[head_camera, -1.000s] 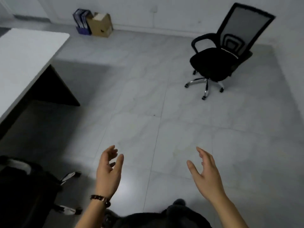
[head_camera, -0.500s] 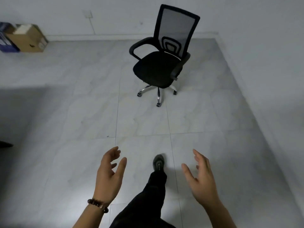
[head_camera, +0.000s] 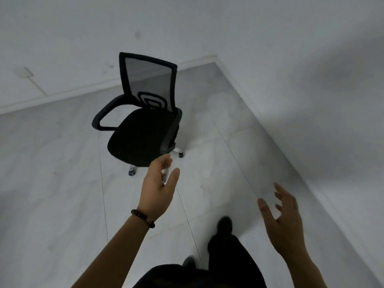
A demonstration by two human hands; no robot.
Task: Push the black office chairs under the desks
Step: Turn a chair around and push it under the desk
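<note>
A black office chair [head_camera: 141,134] with a mesh back, two armrests and a chrome wheeled base stands on the pale tiled floor near the room's corner, its seat facing me. My left hand [head_camera: 160,183], a bead bracelet on its wrist, is stretched forward with relaxed fingers just short of the seat's front edge, holding nothing. My right hand [head_camera: 284,219] hangs lower and to the right, fingers spread, empty, well apart from the chair. No desk is in view.
White walls [head_camera: 291,69] meet in a corner behind and to the right of the chair, with a skirting board along the floor. My dark-trousered leg and shoe [head_camera: 224,225] step forward at the bottom. Open tiled floor [head_camera: 52,183] lies to the left.
I have walked closer to the chair, which now looks larger and nearer. My left hand has reached forward towards the seat. The desk, cardboard box and second chair have left the view.
</note>
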